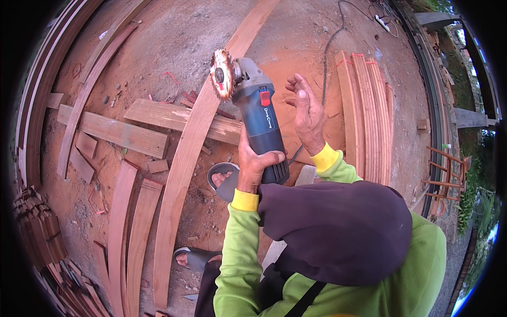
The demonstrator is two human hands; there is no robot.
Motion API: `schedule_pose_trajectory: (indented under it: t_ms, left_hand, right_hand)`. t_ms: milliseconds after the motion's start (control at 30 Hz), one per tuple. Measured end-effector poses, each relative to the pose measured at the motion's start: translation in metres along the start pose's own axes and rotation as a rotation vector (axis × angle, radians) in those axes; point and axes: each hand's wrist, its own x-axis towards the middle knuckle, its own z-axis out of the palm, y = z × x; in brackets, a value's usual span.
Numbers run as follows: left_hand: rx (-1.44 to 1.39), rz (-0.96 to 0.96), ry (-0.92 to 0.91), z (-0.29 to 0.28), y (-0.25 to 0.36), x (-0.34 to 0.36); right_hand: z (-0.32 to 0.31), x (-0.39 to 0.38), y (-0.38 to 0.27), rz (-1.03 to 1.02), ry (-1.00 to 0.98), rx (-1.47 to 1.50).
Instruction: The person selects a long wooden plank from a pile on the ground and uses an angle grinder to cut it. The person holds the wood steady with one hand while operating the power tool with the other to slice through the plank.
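In my left hand (252,165) is an angle grinder (259,119), with the fingers wrapped round the rear of its dark blue and black body. A red switch shows on its side. The grinder's head points up and away, and a toothed round saw blade (222,75), worn white and rusty orange, stands edge-up on it. The blade looks still. My right hand (307,108) is raised to the right of the grinder, apart from it, holding nothing, its fingers loosely bent and spread. Yellow cuffs and green sleeves cover both arms. A dark cloth head covering (338,232) hides part of the right arm.
A long plank (182,174) runs under the blade area. Boards (113,129) and offcuts lie on the reddish dirt at left. Strapped timber (367,116) lies at right. A black cord (326,58) leads to a white power strip (381,23). Sandalled feet (224,178) are near the plank.
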Motion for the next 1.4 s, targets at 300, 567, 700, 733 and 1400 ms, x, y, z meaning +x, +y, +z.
schedule_pose_trajectory:
  t_ms: [300,567,700,733,1400]
  left_hand:
    - [-0.094,0.103,-0.061,0.001,0.018,-0.022]
    - [-0.065,0.11,0.096,0.002,0.01,-0.016]
    - [0.041,0.05,0.115,0.002,0.005,-0.004]
    - [0.075,0.024,0.122,0.001,0.003,0.0]
    - [0.192,-0.133,0.123,0.001,-0.025,0.009]
  right_hand:
    - [0.022,-0.009,-0.051,-0.32,-0.166,0.077]
    - [0.034,-0.009,-0.037,0.107,-0.444,0.171]
    - [0.033,-0.001,-0.025,0.493,-0.504,0.396]
    - [0.031,-0.002,-0.018,0.627,-0.496,0.501]
    - [0.023,-0.03,0.032,0.821,-0.204,0.524]
